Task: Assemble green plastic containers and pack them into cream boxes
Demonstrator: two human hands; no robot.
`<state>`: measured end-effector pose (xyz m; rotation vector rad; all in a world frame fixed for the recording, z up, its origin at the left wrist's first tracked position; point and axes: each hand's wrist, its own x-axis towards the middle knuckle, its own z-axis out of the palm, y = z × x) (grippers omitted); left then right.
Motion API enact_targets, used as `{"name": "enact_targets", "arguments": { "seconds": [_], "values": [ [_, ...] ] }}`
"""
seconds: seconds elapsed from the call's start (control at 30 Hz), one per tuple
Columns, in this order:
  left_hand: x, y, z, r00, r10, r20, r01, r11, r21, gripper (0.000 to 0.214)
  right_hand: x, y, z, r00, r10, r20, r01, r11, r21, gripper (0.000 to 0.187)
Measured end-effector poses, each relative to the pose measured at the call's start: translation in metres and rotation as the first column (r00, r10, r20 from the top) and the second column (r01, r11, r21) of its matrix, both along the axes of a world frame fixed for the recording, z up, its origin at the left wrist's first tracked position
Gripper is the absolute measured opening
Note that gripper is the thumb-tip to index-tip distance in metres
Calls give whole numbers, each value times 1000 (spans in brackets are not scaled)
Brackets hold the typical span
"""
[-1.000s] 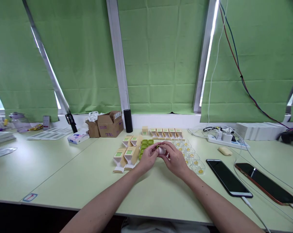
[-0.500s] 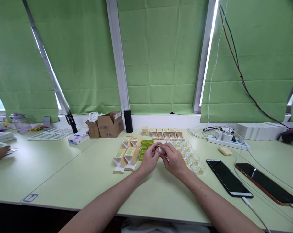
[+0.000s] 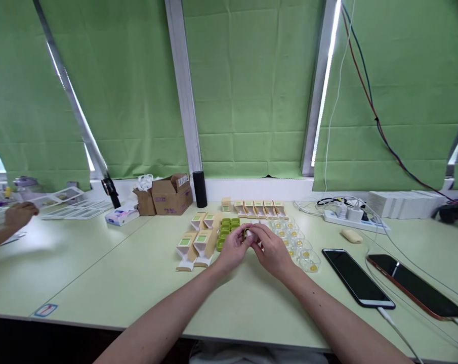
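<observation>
Hanging across the back: green blinds point(image 3: 251, 91). Below them, one pale worktop point(image 3: 137, 288), carrying all the following. One brown cardboard box point(image 3: 171, 200), flaps up, at the rear left of centre. Two dark-screened phones point(image 3: 358, 278), side by side at right, cables attached. One pair of hands, left hand point(image 3: 233, 247) and right hand point(image 3: 271, 248), meeting at centre, fingers curled nearly closed, both gripping the same small item. Four small cartons point(image 3: 194, 247), green-labelled, flaps open, left of the hands; more cartons in a row behind. Clear cups point(image 3: 305, 255), yellow-centred, grouped just right of the hands. Green cups point(image 3: 224, 230), clustered between cartons and left hand. One small white piece point(image 3: 249, 233), dark at one edge, between the fingertips, mostly hidden.
</observation>
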<state>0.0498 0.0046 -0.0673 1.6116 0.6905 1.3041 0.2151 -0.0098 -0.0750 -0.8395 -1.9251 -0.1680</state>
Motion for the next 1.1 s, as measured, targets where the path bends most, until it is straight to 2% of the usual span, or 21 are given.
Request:
{"name": "enact_targets", "arguments": {
  "seconds": [0.37, 0.63, 0.8, 0.97, 1.1],
  "values": [
    [-1, -1, 0, 1000, -7, 1, 7, 1000, -5, 60, -1, 1, -1, 1000, 0, -13, 0, 1000, 5, 35],
    [-2, 1, 6, 995, -52, 89, 59, 996, -72, 64, -2, -3, 5, 993, 87, -82, -92, 994, -62, 58],
    [-4, 1, 7, 985, -90, 144, 110, 984, -138, 69, -1, -1, 4, 984, 79, -159, -97, 989, -115, 47],
    [-4, 0, 9, 985, -87, 149, 111, 982, -156, 76, 0, 0, 4, 976, 63, -210, -101, 980, -172, 38],
    [-8, -3, 14, 986, -105, 132, 124, 982, -145, 78, -1, 0, 5, 937, 83, -338, -176, 950, -256, 35]
  ]
}}
